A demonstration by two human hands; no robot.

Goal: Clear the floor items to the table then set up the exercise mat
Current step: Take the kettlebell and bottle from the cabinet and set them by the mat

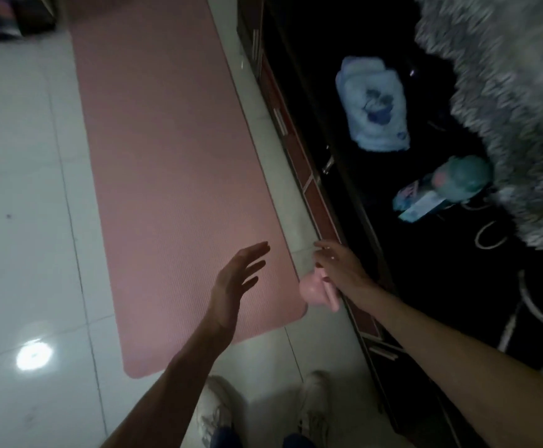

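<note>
Mat [166, 176] lies flat; our right hand [338, 266] grips a pink dumbbell [315, 291], left hand [234, 276] fingers spread; we judge the bench [393, 221] next.

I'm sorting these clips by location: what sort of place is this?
Probably a room in a home. A pink exercise mat lies unrolled on a glossy tiled floor, beside a dark table holding a folded blue towel and a fluffy grey throw.
</note>
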